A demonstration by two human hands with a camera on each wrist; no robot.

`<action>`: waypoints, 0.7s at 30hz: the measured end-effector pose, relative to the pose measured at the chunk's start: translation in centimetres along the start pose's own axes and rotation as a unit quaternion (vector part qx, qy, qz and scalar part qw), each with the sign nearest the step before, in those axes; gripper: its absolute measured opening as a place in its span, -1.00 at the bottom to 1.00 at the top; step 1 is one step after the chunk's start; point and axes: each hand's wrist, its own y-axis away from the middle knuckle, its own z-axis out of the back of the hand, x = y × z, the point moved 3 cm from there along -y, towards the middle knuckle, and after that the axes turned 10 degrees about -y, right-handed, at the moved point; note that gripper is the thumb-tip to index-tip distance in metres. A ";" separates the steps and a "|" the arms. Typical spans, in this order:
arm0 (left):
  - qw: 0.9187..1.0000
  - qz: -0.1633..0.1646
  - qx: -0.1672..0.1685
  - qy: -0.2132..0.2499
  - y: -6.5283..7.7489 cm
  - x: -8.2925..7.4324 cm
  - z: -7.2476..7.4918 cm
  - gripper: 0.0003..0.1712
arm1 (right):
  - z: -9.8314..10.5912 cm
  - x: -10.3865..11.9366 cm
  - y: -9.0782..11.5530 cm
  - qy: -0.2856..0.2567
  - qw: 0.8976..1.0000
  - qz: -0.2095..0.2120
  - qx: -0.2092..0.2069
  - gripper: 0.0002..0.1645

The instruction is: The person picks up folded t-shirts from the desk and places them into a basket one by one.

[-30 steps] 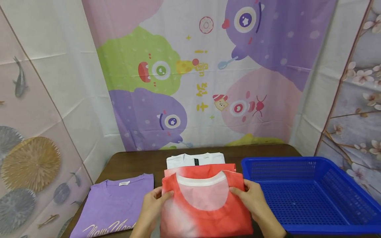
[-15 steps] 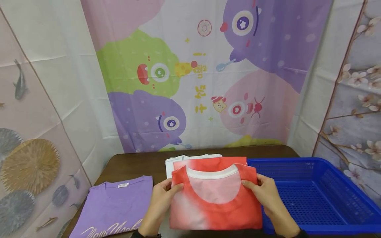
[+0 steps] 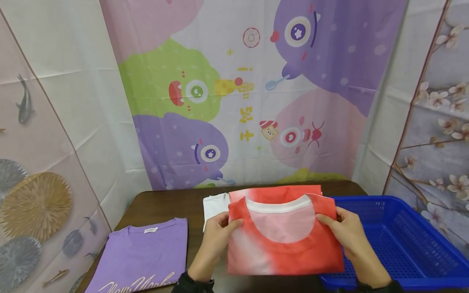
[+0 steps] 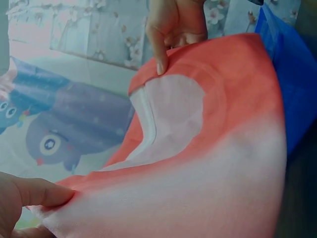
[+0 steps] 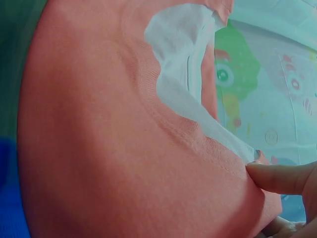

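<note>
A folded red and white T-shirt hangs between my two hands, its round neckline turned up. My left hand pinches its left shoulder, thumb in front. At the opposite shoulder my right hand grips the cloth the same way. In the left wrist view the shirt slants across, with the left thumb pressed on its near corner. The right wrist view shows the right thumb beside the collar. Part of the blue plastic basket is hidden behind the shirt and right hand.
A folded purple T-shirt lies on the left of the brown table. Behind my left hand is a folded white garment, partly covered by the red shirt. Printed cloth curtains enclose the table at the back and sides.
Both hands have carried the red and white shirt to the right and slightly up. It now overlaps the basket's left side and covers more of the white garment.
</note>
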 end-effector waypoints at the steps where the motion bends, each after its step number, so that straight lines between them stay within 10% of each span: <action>1: 1.000 -0.004 0.005 0.003 -0.1 -0.1 -0.4 -0.66 | 0.4 -0.1 -0.1 0.003 1.000 -0.001 -0.003 -0.36; 21: 0.998 -0.026 0.050 0.031 -0.9 -1.6 -6.8 -0.74 | 6.7 -1.0 -1.2 0.074 0.995 -0.008 -0.060 -0.33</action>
